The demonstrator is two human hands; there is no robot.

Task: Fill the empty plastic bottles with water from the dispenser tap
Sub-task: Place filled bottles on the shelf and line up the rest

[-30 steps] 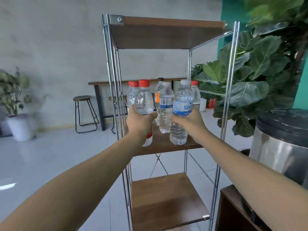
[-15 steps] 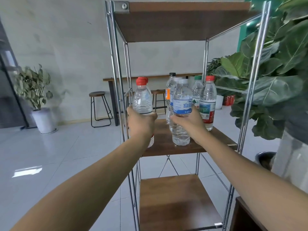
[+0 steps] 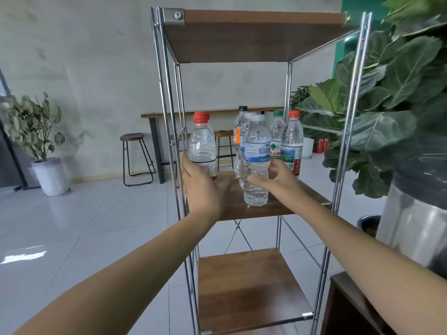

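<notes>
Head view, left hand point(image 3: 204, 187) hiding red-capped bottle point(image 3: 202, 143) base (grip unclear)

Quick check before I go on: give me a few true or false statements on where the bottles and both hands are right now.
1. The blue-label bottle stands upright on the middle shelf. True.
2. The left hand has lifted the red-capped bottle above the top shelf. False: that bottle stands on the middle shelf, the hand low against it.
3. The right hand has fingers spread, no closed grip on a bottle. True.
4. The bottom shelf holds three bottles. False: it shows no bottles.
5. The green-capped bottle lies on its side. False: it stands upright.
</notes>
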